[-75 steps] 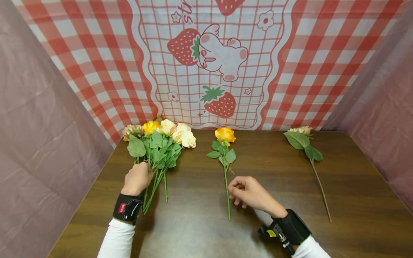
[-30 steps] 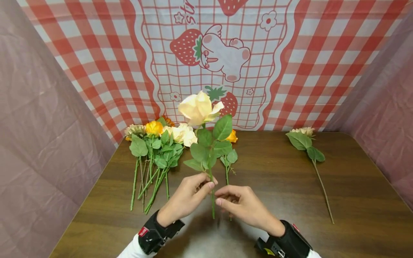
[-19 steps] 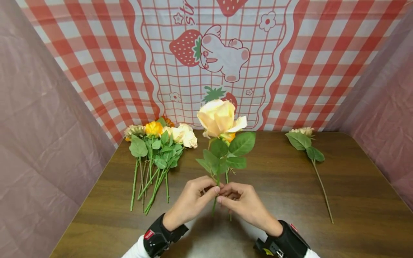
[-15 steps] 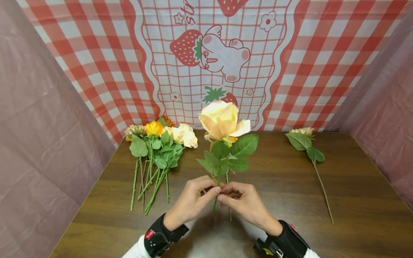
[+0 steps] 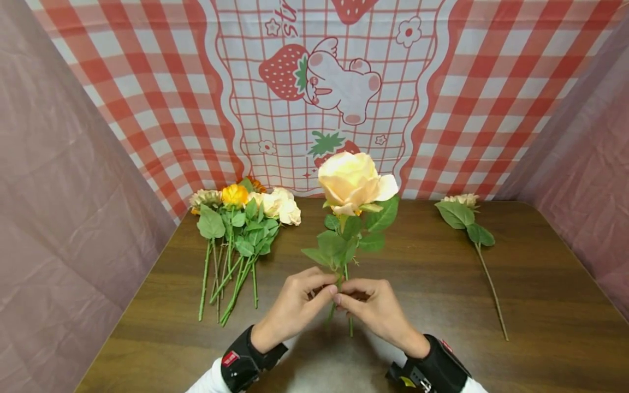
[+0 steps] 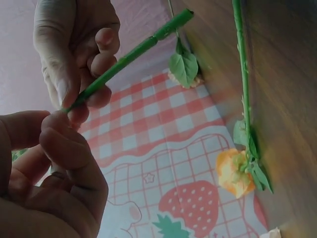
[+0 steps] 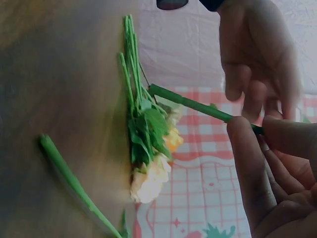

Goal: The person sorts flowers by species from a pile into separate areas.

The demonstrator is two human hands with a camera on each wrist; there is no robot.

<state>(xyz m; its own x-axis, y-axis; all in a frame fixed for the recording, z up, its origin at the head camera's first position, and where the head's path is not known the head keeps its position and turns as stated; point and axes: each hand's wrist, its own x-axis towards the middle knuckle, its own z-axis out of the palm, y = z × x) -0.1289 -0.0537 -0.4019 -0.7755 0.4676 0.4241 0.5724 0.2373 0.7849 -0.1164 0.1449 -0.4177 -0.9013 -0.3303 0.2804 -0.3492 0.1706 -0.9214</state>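
Note:
A cream rose (image 5: 350,183) stands upright above the table, its green leaves just under the bloom. My left hand (image 5: 295,300) pinches its stem between thumb and fingers. Against it, my right hand (image 5: 380,308) pinches the same stem at nearly the same height. The lower stem (image 6: 141,48) sticks out past both hands in the left wrist view, its cut end free. Behind the cream rose an orange-yellow rose (image 6: 234,172) lies on the table, mostly hidden in the head view.
On the left of the wooden table (image 5: 417,256) lies a pile of cream and orange flowers (image 5: 255,234), stems toward me. A single pale flower (image 5: 457,213) with a long thin stem lies at the right. A checked strawberry cloth (image 5: 472,98) hangs behind.
My left hand has left the flower pile and brought the cream rose to the middle. My right hand has come onto its stem, and the bloom has shifted right.

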